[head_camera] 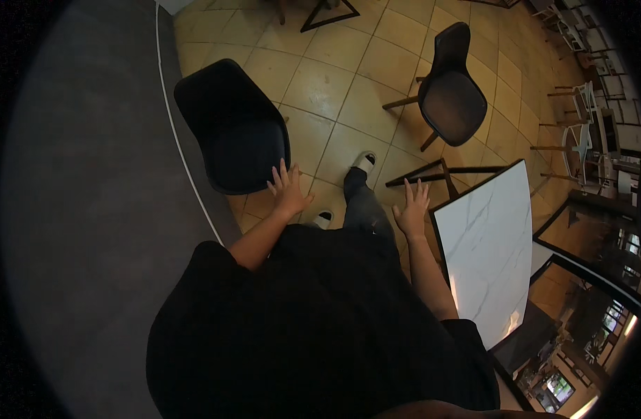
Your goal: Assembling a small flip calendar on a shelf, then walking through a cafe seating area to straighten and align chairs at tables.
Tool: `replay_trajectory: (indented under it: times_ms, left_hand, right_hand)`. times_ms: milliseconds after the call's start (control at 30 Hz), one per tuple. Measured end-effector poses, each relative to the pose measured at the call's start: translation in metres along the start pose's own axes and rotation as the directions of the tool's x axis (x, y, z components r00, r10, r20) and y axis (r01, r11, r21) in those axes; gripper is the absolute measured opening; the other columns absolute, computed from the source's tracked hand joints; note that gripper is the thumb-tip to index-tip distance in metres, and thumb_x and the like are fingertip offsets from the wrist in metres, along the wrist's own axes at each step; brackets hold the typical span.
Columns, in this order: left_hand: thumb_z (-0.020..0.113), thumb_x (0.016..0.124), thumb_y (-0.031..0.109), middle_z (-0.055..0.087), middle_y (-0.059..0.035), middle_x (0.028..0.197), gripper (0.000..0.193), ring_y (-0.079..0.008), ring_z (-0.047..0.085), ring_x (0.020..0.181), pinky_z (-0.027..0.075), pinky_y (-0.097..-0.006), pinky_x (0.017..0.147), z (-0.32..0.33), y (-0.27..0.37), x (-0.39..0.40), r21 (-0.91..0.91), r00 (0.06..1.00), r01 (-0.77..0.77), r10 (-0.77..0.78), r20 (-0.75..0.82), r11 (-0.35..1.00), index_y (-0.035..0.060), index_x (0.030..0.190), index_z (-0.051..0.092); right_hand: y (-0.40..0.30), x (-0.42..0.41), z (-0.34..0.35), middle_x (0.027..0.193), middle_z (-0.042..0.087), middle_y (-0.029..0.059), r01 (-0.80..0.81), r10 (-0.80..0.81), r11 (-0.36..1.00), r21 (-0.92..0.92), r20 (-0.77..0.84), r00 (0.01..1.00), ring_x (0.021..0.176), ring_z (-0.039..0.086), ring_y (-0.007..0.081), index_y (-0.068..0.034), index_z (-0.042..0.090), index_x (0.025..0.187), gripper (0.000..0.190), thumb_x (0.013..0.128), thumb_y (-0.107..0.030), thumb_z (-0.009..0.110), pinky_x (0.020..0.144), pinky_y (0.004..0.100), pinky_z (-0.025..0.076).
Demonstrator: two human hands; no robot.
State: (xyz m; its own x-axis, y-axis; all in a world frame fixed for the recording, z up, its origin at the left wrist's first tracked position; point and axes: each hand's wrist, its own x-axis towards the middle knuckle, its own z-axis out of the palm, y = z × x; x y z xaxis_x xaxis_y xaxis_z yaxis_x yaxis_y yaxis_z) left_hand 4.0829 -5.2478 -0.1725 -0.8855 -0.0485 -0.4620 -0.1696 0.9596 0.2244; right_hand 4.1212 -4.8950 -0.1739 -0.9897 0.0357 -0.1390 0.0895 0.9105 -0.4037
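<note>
My left hand (289, 191) is spread with nothing in it, beside the front edge of a black padded chair (247, 149). Its fingertips overlap the seat edge in the picture; whether they touch it I cannot tell. To the right, my right hand (413, 209) hangs in the air with fingers apart and holds nothing. It is nearest the left edge of a table with a white marble-patterned top (485, 241) and a dark rim. Dark angled table legs (446, 178) show past its far end.
A second dark chair (451, 99) with wooden legs stands ahead on the tiled floor (346, 105). Along my left runs a dark grey wall (100, 183) with a white cable (181, 152). Several light chairs (577, 146) line the far right. Glass panes (572, 361) reflect the room.
</note>
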Motion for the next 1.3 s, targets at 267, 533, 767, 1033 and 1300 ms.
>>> replay_trajectory:
  times_ms: [267, 533, 767, 1033, 1300]
  left_hand:
    - [0.072, 0.078, 0.050, -0.008, -0.0201, 0.160, 0.105, -0.0467, -0.001, 0.146, 0.011, -0.0670, 0.112, -0.077, 0.022, 0.084, 0.019, 0.961, 0.276, -0.276, 0.018, 0.961, 0.0131, 0.155, 0.011]
    - [0.071, 0.079, 0.048, -0.004, -0.0214, 0.159, 0.103, -0.0475, 0.003, 0.145, 0.015, -0.0667, 0.111, -0.147, 0.022, 0.132, -0.208, 0.821, 0.516, -0.549, -0.156, 0.831, 0.0145, 0.155, 0.011]
    - [0.071, 0.078, 0.050, -0.006, -0.0203, 0.159, 0.105, -0.0483, 0.002, 0.145, 0.015, -0.0689, 0.110, -0.144, -0.031, 0.206, -0.356, 0.707, 0.638, -0.702, -0.080, 0.683, 0.0159, 0.155, 0.010]
    - [0.074, 0.078, 0.048, -0.003, -0.0193, 0.160, 0.104, -0.0459, 0.004, 0.145, 0.018, -0.0677, 0.110, -0.229, -0.129, 0.281, -0.620, 0.517, 0.595, -0.834, -0.194, 0.512, 0.0158, 0.155, 0.011]
    - [0.070, 0.080, 0.049, 0.000, -0.0193, 0.160, 0.101, -0.0456, 0.005, 0.145, 0.016, -0.0678, 0.111, -0.243, -0.175, 0.269, -0.763, 0.238, 0.615, -0.969, -0.063, 0.201, 0.0156, 0.155, 0.012]
  right_hand:
    - [0.015, 0.185, 0.004, 0.154, 0.022, 0.0234, 0.029, -0.037, 0.990, 0.139, 0.053, 0.998, 0.143, 0.016, 0.0463, -0.017, 0.036, 0.148, 0.084, 0.074, -0.021, 0.076, 0.112, 0.0627, 0.019]
    - [-0.082, 0.381, -0.021, 0.156, 0.020, 0.0214, 0.441, -0.442, 0.896, 0.053, 0.202, 0.874, 0.144, 0.014, 0.0451, -0.020, 0.033, 0.149, 0.083, 0.077, -0.028, 0.074, 0.114, 0.0625, 0.017]
    - [-0.211, 0.504, 0.010, 0.157, 0.016, 0.0219, 0.738, -0.689, 0.675, -0.021, 0.341, 0.639, 0.146, 0.010, 0.0459, -0.023, 0.026, 0.152, 0.087, 0.078, -0.030, 0.072, 0.113, 0.0648, 0.018]
    - [-0.379, 0.563, 0.041, 0.157, 0.015, 0.0235, 0.904, -0.792, 0.428, -0.003, 0.481, 0.376, 0.145, 0.009, 0.0473, -0.022, 0.026, 0.152, 0.088, 0.079, -0.034, 0.072, 0.112, 0.0663, 0.018]
    - [-0.555, 0.584, 0.092, 0.158, 0.014, 0.0218, 0.985, -0.829, -0.003, 0.171, 0.550, -0.098, 0.145, 0.010, 0.0476, -0.024, 0.021, 0.154, 0.087, 0.081, -0.031, 0.070, 0.113, 0.0654, 0.017]
